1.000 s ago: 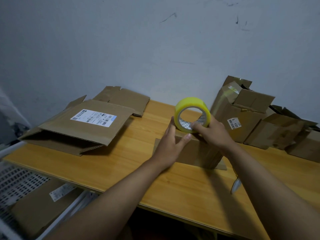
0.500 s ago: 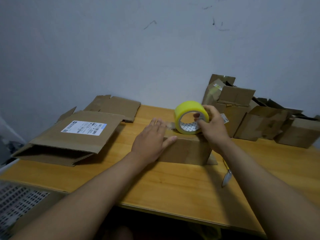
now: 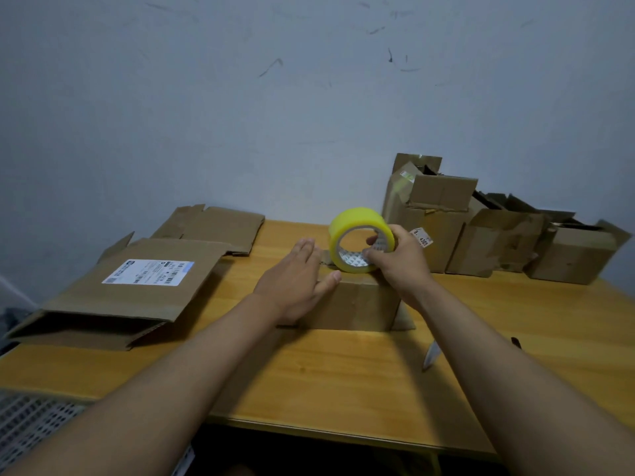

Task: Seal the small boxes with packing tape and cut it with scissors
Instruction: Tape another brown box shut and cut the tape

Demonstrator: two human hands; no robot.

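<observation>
Nearest the camera, 2 bare forearms reach out over the wooden surface (image 3: pixel 343 379) toward the small box (image 3: pixel 357 304), which sits mid-surface and serves as the landmark here. Just right of the box and nearer the camera, a pale blade tip (image 3: pixel 430 353) shows beside the right forearm; it may belong to the scissors, but the arm hides the rest.

The left hand (image 3: pixel 295 280) lies flat on the box's top at its left end, fingers straight and together, pressing down with the thumb along the near top edge. The right hand (image 3: pixel 395 259) is clamped on the yellow tape roll (image 3: pixel 357 240), fingers hooked through the core and thumb on the outer rim. The roll stands on edge on the box's top, touching it at the far side.

Left of the box lies a flattened carton with a white shipping label (image 3: pixel 147 271), and a second flattened carton (image 3: pixel 213 225) sits beyond it. Right of the box and farther back, a row of opened cartons (image 3: pixel 498 235) stands against the wall.

The step in hand looks like laying tape along the top seam. The next move likely calls for drawing the roll across the box while the left hand smooths the strip, then fetching the scissors.
</observation>
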